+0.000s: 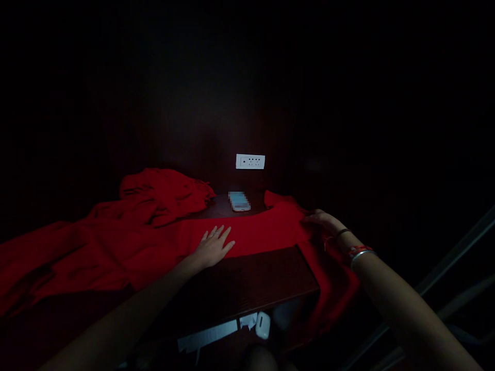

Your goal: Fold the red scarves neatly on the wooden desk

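A long red scarf (255, 232) with what looks like a fringe lies across the dark wooden desk. It is bunched at the left and flat in the middle, and its right part hangs over the desk's end. My left hand (212, 248) presses palm down on the flat stretch, fingers spread. At the right, my right hand (323, 220) touches the scarf near the desk's edge, its fingers reaching left over the cloth. Its fingertips are dim, and I see no clear grip.
A phone (240, 201) lies behind the scarf, below a white wall socket (250, 162). Under the desk (266, 275) are a small white case (263, 325) and pale papers (209, 336). Pale bars (460, 257) slant at the lower right. The surroundings are very dark.
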Demonstrator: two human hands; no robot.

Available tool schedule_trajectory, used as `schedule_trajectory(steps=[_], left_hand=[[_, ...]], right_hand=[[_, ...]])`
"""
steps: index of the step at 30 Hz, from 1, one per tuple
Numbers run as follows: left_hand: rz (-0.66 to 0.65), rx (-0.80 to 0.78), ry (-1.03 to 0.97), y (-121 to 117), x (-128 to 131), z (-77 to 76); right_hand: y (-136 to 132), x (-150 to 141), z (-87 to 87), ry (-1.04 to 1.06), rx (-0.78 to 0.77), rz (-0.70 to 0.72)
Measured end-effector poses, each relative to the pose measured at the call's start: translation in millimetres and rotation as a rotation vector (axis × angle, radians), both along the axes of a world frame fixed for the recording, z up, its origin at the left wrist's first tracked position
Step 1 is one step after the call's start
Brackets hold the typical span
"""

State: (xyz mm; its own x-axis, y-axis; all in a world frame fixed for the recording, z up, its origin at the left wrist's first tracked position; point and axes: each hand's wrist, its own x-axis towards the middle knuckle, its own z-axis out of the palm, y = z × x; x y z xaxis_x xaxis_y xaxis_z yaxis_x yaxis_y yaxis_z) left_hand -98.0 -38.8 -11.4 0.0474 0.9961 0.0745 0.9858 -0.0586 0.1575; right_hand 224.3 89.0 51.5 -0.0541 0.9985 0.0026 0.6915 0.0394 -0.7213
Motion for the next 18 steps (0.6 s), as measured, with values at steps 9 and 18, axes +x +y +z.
schedule_trajectory(steps=[9,18], left_hand=[[0.012,0.102,-0.022,2,-1,4.4],[0.173,0.189,0.099,4,-24,5.9]], right_hand=[[-6,-75,35.1,-0.057,0.292,0.061],[-58,-183,6.4,-0.348,0.295,0.55]])
